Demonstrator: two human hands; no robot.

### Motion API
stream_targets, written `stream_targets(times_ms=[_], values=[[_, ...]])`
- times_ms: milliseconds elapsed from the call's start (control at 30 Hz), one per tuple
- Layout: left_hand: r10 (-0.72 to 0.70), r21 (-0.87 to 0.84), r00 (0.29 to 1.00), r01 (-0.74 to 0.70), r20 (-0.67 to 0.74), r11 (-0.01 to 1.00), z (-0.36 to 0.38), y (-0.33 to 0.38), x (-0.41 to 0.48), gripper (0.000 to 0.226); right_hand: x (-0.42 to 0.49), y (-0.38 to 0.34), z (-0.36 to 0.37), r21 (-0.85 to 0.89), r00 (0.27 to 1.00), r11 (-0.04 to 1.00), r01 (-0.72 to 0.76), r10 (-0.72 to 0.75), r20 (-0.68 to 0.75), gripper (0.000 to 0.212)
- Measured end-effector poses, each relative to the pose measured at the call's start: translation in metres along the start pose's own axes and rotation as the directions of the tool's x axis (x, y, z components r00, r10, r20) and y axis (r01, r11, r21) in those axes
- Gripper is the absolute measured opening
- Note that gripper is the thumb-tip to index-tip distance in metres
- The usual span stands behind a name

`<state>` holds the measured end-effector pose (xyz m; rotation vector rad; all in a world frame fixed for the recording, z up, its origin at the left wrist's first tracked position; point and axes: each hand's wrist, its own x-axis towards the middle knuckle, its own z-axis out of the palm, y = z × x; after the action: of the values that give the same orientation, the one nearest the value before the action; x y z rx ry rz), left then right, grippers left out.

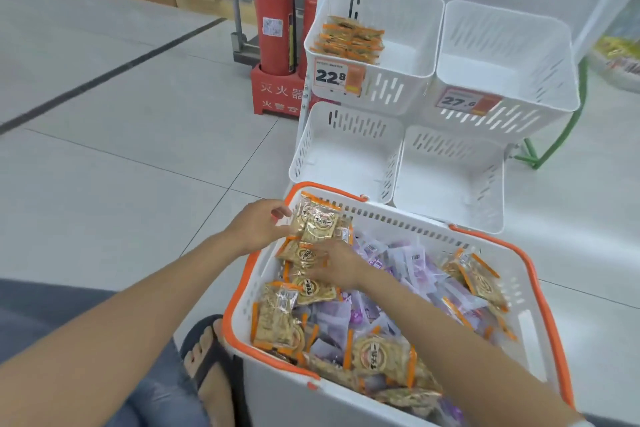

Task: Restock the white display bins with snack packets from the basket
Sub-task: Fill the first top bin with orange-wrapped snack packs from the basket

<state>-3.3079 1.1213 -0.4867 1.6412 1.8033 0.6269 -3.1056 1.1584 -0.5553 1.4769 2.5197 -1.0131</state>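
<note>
Orange-edged packets (375, 354) lay mixed with purple packets (408, 260) in the basket (391, 215), which sat on the floor (138, 166) just in front of the bins. The left hand (259, 225) pinched a small stack of orange packets (317, 224) over the basket's far-left corner, thumb on top and fingers under. It probably served as the collecting hand, so one flavour went over in a batch.

The right hand (337, 265) lay palm down on more orange packets just beside that stack, fingers reaching left. Cannot tell whether it was pinching one or only touching. It likely fed packets to the left.

Upper-left bin (398, 55) already held a flat layer of the same orange packets (349, 38) at its left side, above a 22.8 price tag (337, 76), so the stack likely belonged there. Upper-right bin (502, 55), with a 27.6 tag (464, 100), held nothing, likely meant for the purple ones. Lower-left bin (346, 152) and lower-right bin (450, 177) also held nothing.

Task looked early, with the basket nearly full. A fire extinguisher (273, 24) stood left of the rack, and a sandalled foot (207, 357) was near the basket's left side.
</note>
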Motion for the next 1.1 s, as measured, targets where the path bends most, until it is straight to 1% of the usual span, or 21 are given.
stream_targets(times_ms=[67, 100, 133, 167, 233, 300, 333, 367, 433, 467, 500, 533, 633, 733, 800, 867, 900, 967, 1000, 1067, 1100], values=[[-0.012, 0.022, 1.0, 0.012, -0.009, 1.0, -0.002, -0.009, -0.003, 0.025, 0.005, 0.005, 0.019, -0.201, 0.996, 0.976, 0.079, -0.083, -0.013, 0.06], [-0.014, 0.032, 1.0, 0.014, -0.008, 0.999, -0.002, -0.013, -0.002, 0.023, 0.001, 0.006, 0.021, -0.244, 0.99, 0.964, 0.104, -0.123, -0.065, 0.049], [-0.015, 0.032, 1.0, 0.015, -0.007, 0.999, -0.002, -0.017, 0.0, 0.021, -0.001, 0.008, 0.02, -0.217, 0.981, 0.97, 0.109, -0.14, -0.133, 0.036], [-0.015, 0.016, 1.0, 0.015, -0.012, 1.0, -0.002, -0.019, 0.003, 0.019, -0.005, 0.007, 0.013, -0.136, 0.969, 0.985, 0.103, -0.13, -0.211, 0.027], [-0.016, -0.066, 0.998, 0.012, -0.058, 0.998, -0.001, -0.015, 0.008, 0.018, -0.011, 0.0, -0.014, 0.078, 0.929, 0.992, 0.098, -0.064, -0.364, 0.022], [-0.03, -0.166, 0.997, 0.017, -0.075, 0.986, -0.001, -0.003, 0.014, 0.031, -0.02, -0.014, -0.048, 0.26, 0.9, 0.948, 0.185, -0.057, -0.432, 0.018], [-0.043, -0.214, 0.999, 0.04, -0.012, 0.976, -0.002, 0.005, 0.016, 0.042, -0.026, -0.023, -0.063, 0.328, 0.904, 0.915, 0.234, -0.081, -0.419, 0.017], [-0.06, -0.272, 0.992, 0.088, 0.112, 0.958, -0.003, 0.013, 0.016, 0.053, -0.03, -0.031, -0.075, 0.389, 0.913, 0.879, 0.275, -0.112, -0.393, 0.017], [-0.075, -0.407, 0.901, 0.266, 0.427, 0.874, -0.006, 0.023, 0.018, 0.067, -0.034, -0.039, -0.088, 0.471, 0.92, 0.821, 0.322, -0.156, -0.359, 0.018], [-0.065, -0.45, 0.849, 0.341, 0.524, 0.825, -0.008, 0.023, 0.018, 0.067, -0.034, -0.038, -0.089, 0.514, 0.925, 0.794, 0.326, -0.156, -0.345, 0.02], [-0.054, -0.481, 0.823, 0.383, 0.566, 0.789, -0.01, 0.021, 0.018, 0.064, -0.031, -0.036, -0.088, 0.548, 0.929, 0.774, 0.318, -0.14, -0.342, 0.024], [-0.076, -0.49, 0.833, 0.393, 0.548, 0.778, -0.01, 0.017, 0.019, 0.059, -0.027, -0.032, -0.086, 0.558, 0.929, 0.773, 0.301, -0.106, -0.354, 0.029], [-0.223, -0.466, 0.934, 0.335, 0.279, 0.819, -0.01, 0.0, 0.026, 0.042, -0.014, -0.015, -0.062, 0.417, 0.932, 0.898, 0.143, 0.019, -0.361, 0.042], [-0.228, -0.593, 0.951, 0.308, 0.209, 0.744, -0.011, -0.007, 0.021, 0.022, -0.004, 0.001, -0.015, 0.161, 0.99, 0.985, 0.066, -0.044, -0.135, 0.038], [-0.221, -0.628, 0.956, 0.292, 0.192, 0.721, -0.01, -0.007, 0.017, 0.013, 0.003, 0.01, 0.013, -0.08, 0.992, 0.991, 0.107, -0.112, -0.06, 0.028], [-0.223, -0.673, 0.957, 0.289, 0.185, 0.681, -0.009, -0.007, 0.014, 0.01, 0.007, 0.016, 0.019, -0.172, 0.973, 0.979, 0.11, -0.141, -0.184, 0.018], [-0.232, -0.699, 0.957, 0.286, 0.174, 0.656, -0.009, -0.007, 0.015, 0.01, 0.007, 0.017, 0.015, -0.138, 0.954, 0.986, 0.093, -0.128, -0.27, 0.025], [-0.252, -0.751, 0.957, 0.27, 0.142, 0.603, -0.009, -0.006, 0.018, 0.01, 0.002, 0.01, -0.003, 0.006, 0.887, 0.998, 0.062, -0.053, -0.459, 0.035], [-0.253, -0.78, 0.959, 0.255, 0.129, 0.571, -0.009, -0.003, 0.019, 0.011, -0.001, 0.004, -0.014, 0.114, 0.829, 0.991, 0.074, 0.002, -0.559, 0.037], [-0.22, -0.829, 0.966, 0.233, 0.137, 0.509, -0.007, 0.005, 0.021, 0.013, -0.009, -0.014, -0.034, 0.279, 0.706, 0.944, 0.179, 0.073, -0.704, 0.03], [-0.187, -0.846, 0.969, 0.236, 0.164, 0.478, -0.006, 0.011, 0.022, 0.02, -0.013, -0.025, -0.042, 0.306, 0.688, 0.918, 0.253, 0.052, -0.724, 0.023]])
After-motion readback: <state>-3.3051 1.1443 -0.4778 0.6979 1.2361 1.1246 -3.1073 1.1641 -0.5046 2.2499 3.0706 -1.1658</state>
